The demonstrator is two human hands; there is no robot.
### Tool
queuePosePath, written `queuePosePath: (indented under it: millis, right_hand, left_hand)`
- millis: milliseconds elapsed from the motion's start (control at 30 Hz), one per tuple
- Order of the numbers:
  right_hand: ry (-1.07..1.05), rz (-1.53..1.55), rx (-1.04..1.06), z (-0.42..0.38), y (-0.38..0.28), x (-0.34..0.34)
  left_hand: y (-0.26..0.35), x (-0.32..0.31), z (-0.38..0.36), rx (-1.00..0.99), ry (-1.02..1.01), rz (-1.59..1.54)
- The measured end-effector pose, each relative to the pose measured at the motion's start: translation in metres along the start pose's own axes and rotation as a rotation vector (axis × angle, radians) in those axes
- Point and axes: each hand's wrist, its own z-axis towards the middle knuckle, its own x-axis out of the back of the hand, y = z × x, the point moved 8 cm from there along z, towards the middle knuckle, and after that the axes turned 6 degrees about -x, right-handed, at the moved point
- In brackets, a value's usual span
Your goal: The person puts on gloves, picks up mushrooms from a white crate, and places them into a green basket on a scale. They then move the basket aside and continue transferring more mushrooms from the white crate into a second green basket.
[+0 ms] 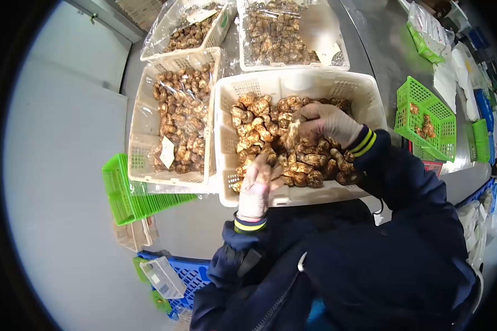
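Note:
A white plastic crate (224,143) stands in front of me, full of brown-and-white mushrooms (301,165) with soil-dark patches. My right hand (337,124), in a stained pale glove, reaches over the crate from the right. Its fingers are closed on a pale mushroom (292,134), which is blurred by motion. My left hand (255,190), gloved too, is at the near rim with its fingers apart beside the heap. The brown-stained fingertips are close to several mushrooms, and no mushroom clearly shows in that hand.
Film-covered mushroom crates stand to the left (135,146) and behind (292,67), with paper tags. Green baskets (116,190) are stacked at the lower left. A green basket (444,118) with a few mushrooms sits on the metal table (378,27) to the right. A blue crate (196,274) is below.

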Motion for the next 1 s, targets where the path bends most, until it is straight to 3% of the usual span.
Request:
queuePosePath:
  millis: [33, 133, 200, 267, 333, 400, 433, 467, 533, 567, 667, 733, 767, 800, 867, 933, 967, 1000]
  right_hand:
    - [-0.092, 0.101, -0.029, 0.002, 0.012, -0.005]
    - [0.113, 0.225, -0.163, -0.026, 0.016, -0.017]
    - [0.153, 0.175, -0.154, -0.031, 0.022, -0.016]
    - [0.136, 0.331, -0.155, -0.038, 0.029, -0.012]
    - [0.204, 0.365, -0.151, -0.048, 0.031, -0.003]
    - [0.197, 0.255, -0.016, -0.047, 0.028, -0.001]
    - [0.149, 0.014, 0.152, -0.044, 0.020, -0.005]
    - [0.159, 0.023, 0.154, -0.045, 0.023, -0.007]
    - [0.251, -0.505, 0.550, -0.061, -0.003, -0.027]
    - [0.326, -0.679, 0.692, -0.065, -0.004, -0.032]
    - [0.205, -0.514, 0.526, -0.057, 0.027, -0.034]
    - [0.351, -0.517, 0.546, -0.071, 0.031, -0.035]
    - [0.421, -0.567, 0.440, -0.078, 0.034, -0.036]
    - [0.495, -0.614, 0.325, -0.085, 0.039, -0.033]
    - [0.550, -0.359, 0.245, -0.099, 0.059, -0.025]
    - [0.658, -0.368, 0.440, -0.124, 0.074, -0.022]
    - [0.701, -0.343, 0.398, -0.137, 0.085, -0.022]
    - [0.690, -0.110, 0.275, -0.144, 0.101, -0.019]
  left_hand:
    - [0.003, -0.011, 0.008, -0.022, -0.029, -0.012]
    - [0.011, -0.039, 0.019, -0.053, -0.195, 0.058]
    - [0.003, -0.043, 0.027, 0.028, -0.257, 0.020]
    - [-0.011, -0.038, 0.035, 0.173, -0.355, -0.377]
    - [-0.019, -0.026, 0.034, 0.209, -0.334, -0.417]
    - [-0.009, -0.029, 0.028, 0.197, -0.273, -0.375]
    - [-0.010, -0.029, 0.025, 0.267, -0.197, -0.342]
    - [-0.011, -0.027, 0.024, 0.277, -0.204, -0.334]
    - [-0.013, -0.031, 0.020, 0.329, -0.325, -0.457]
    - [-0.011, -0.030, 0.019, 0.331, -0.296, -0.319]
    - [-0.020, -0.014, 0.020, 0.385, -0.259, -0.180]
    - [-0.014, -0.021, 0.017, 0.387, -0.266, 0.000]
    - [-0.031, -0.009, 0.025, 0.446, -0.362, -0.162]
    - [-0.029, -0.023, 0.020, 0.457, -0.335, -0.126]
    - [-0.043, -0.006, 0.021, 0.400, -0.250, -0.094]
    - [-0.048, 0.001, 0.016, 0.385, -0.372, 0.174]
    - [-0.049, -0.002, 0.013, 0.364, -0.419, 0.177]
    - [-0.052, -0.009, 0.011, 0.350, -0.469, 0.177]
